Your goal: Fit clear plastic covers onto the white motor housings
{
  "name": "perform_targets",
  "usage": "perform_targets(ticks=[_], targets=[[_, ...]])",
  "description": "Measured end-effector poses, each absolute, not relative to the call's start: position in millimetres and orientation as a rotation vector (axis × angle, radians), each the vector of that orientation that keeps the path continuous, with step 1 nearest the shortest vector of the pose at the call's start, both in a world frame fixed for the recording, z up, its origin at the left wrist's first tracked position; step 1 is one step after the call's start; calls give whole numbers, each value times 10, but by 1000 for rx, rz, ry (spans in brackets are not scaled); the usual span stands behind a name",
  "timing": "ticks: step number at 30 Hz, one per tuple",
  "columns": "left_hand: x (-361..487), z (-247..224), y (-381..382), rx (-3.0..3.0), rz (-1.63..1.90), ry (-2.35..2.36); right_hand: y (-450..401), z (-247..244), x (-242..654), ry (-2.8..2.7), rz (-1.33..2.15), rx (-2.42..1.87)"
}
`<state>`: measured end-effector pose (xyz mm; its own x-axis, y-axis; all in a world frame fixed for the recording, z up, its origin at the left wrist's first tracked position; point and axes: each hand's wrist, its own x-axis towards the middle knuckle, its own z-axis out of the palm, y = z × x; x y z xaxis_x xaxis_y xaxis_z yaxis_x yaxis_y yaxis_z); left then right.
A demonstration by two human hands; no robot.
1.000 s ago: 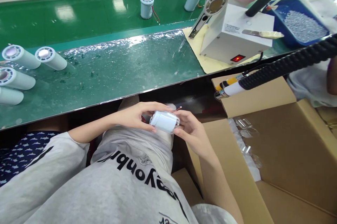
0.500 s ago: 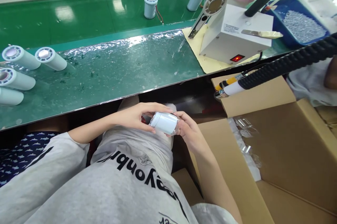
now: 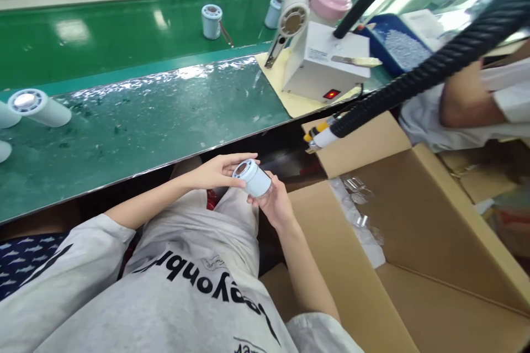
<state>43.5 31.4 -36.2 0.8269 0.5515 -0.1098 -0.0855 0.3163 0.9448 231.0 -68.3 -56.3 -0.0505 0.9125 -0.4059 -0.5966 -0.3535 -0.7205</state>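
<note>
A light-blue cylinder (image 3: pixel 255 180) with a vented round end is held above my lap, its vented end tilted up and to the left. Clear plastic shows around its lower right end. My right hand (image 3: pixel 276 201) wraps that lower end. My left hand (image 3: pixel 221 170) has its thumb and fingers around the vented end. More light-blue cylinders lie at the bench's left, one of them whole in view (image 3: pixel 45 108). Another cylinder (image 3: pixel 211 22) with red wires stands on the green surface beyond.
The bench (image 3: pixel 165 115) carries a white box-shaped device (image 3: pixel 327 66) with a red-lit switch, and a blue tray (image 3: pixel 387 46). A black corrugated hose (image 3: pixel 414 79) crosses at right. An open carton (image 3: pixel 447 220) holds clear plastic pieces. Another person's arm (image 3: pixel 470 96) is at far right.
The cylinder has turned so its vented end faces up more. My right hand has moved lower around its clear-covered end. The view has shifted right.
</note>
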Motion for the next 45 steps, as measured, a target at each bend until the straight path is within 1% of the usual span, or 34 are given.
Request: perform_targets(ticks=[7, 11, 14, 22, 29, 36, 41, 43, 45], targets=[[1351, -519, 736, 1141, 321, 475, -552, -901, 2673, -172, 1353, -982], [1656, -520, 843, 1155, 291, 453, -494, -984, 2868, -89, 1300, -948], [1705, -517, 873, 1171, 272, 452, -455, -1014, 2933, -74, 1310, -921], [1522, -482, 919, 1208, 295, 473, -398, -966, 2890, -161, 1425, -899], [1238, -343, 838, 1299, 272, 381, -520, -727, 2765, -263, 1484, -910], [682, -91, 427, 1621, 344, 234, -931, -354, 2606, -447, 1778, -955], [491, 114, 215, 1834, 358, 259, -1050, -172, 2535, -515, 1978, -994], [444, 168, 149, 1838, 358, 312, -1082, -143, 2525, -645, 1938, -1042], [404, 203, 92, 1811, 359, 368, -1118, -138, 2535, -848, 1737, -1131]])
